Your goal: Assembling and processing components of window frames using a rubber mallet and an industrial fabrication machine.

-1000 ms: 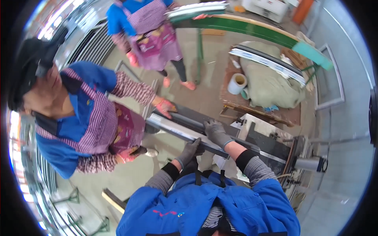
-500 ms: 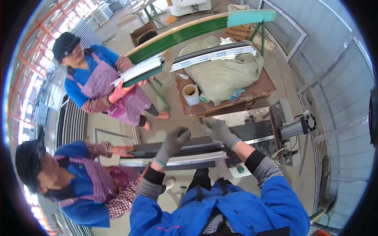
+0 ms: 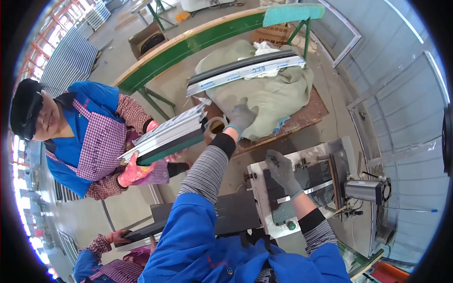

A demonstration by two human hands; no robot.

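Observation:
My left hand, in a grey glove, reaches forward over the near edge of the cloth-covered table. Its fingers are apart with nothing visible in them. Just beyond it, a bundle of black and white profiles lies on a greenish cloth. A roll of film stands beside my left wrist, partly hidden. My right hand, gloved too, hovers above the dark bed of a machine. Its fingers are loosely bent and apart, and I see nothing in them.
At left, a co-worker in pink gloves holds a bundle of white and dark profiles close to my left arm. Another co-worker at lower left holds dark profiles. A cylinder sits at the machine's right; a green bench stands beyond.
My left hand has moved forward and right to the table; my right hand has come lower over the machine. The near profiles have shifted left with one co-worker, and the other co-worker is closer.

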